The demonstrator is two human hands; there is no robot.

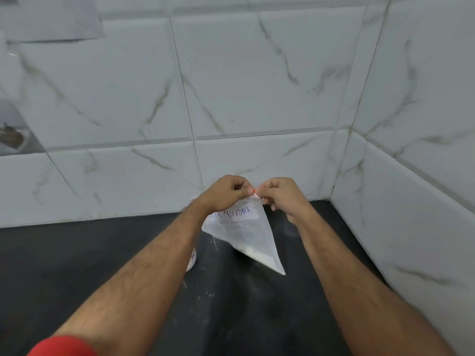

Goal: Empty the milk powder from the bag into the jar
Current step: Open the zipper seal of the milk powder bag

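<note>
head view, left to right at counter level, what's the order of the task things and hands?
jar (mostly hidden behind the left forearm) → left hand → bag hanging from both hands → right hand.

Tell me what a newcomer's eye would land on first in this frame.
First, the two hands meeting at centre: the left hand and right hand pinch the top of a clear bag marked "POWDER", held above the dark counter with a little white powder in its lower corner. A white jar peeks out behind the left forearm, and marbled white wall tiles fill the background.
</note>
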